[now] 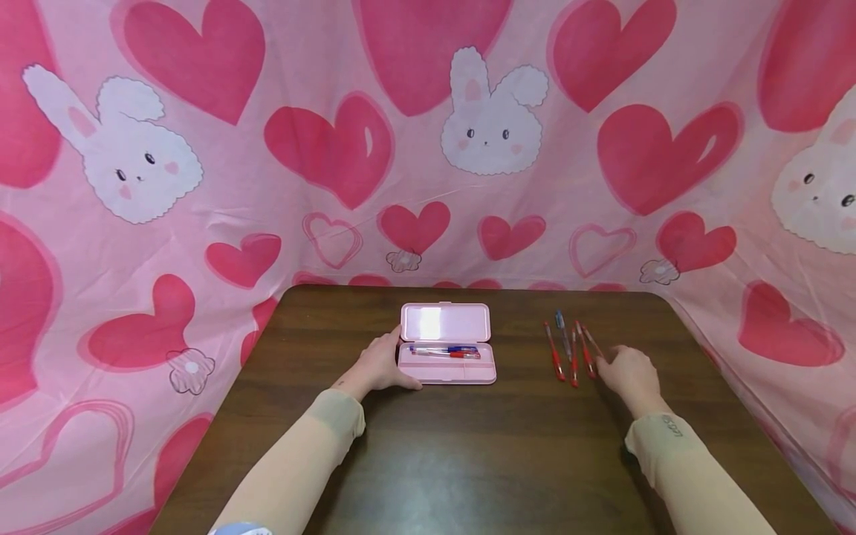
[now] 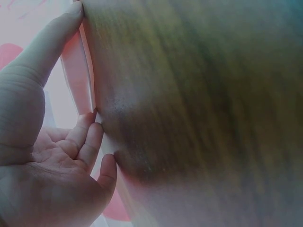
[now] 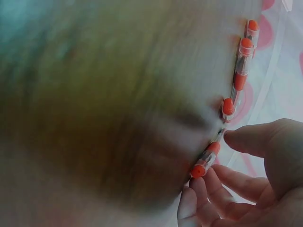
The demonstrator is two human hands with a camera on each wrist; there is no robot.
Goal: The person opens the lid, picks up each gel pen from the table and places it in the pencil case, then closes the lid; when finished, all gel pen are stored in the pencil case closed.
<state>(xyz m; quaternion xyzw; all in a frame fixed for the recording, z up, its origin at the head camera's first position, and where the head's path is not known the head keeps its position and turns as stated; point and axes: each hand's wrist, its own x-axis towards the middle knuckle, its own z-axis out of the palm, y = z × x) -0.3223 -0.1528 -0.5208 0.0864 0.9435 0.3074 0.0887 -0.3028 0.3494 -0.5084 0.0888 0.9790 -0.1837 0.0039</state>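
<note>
An open pink pencil case (image 1: 480, 376) lies on the table, its lid tipped back. In its long upper compartment are a blue pen (image 1: 463, 348) and a red pen (image 1: 464, 355). My left hand (image 1: 381, 362) grips the case's left end, thumb at the front corner and fingers round the back. On the right, my right hand (image 1: 631, 375) has thumb and fingers on either side of a clear pen with a red cap (image 3: 206, 160), pinching it close over the table. Beside it lie several more red pens (image 1: 574, 360) and a blue-ended pen (image 1: 560, 321).
The dark wooden table (image 1: 455, 461) spreads in front of me. Pink cloth (image 1: 414, 178) printed with hearts and rabbits hangs behind it and along both sides.
</note>
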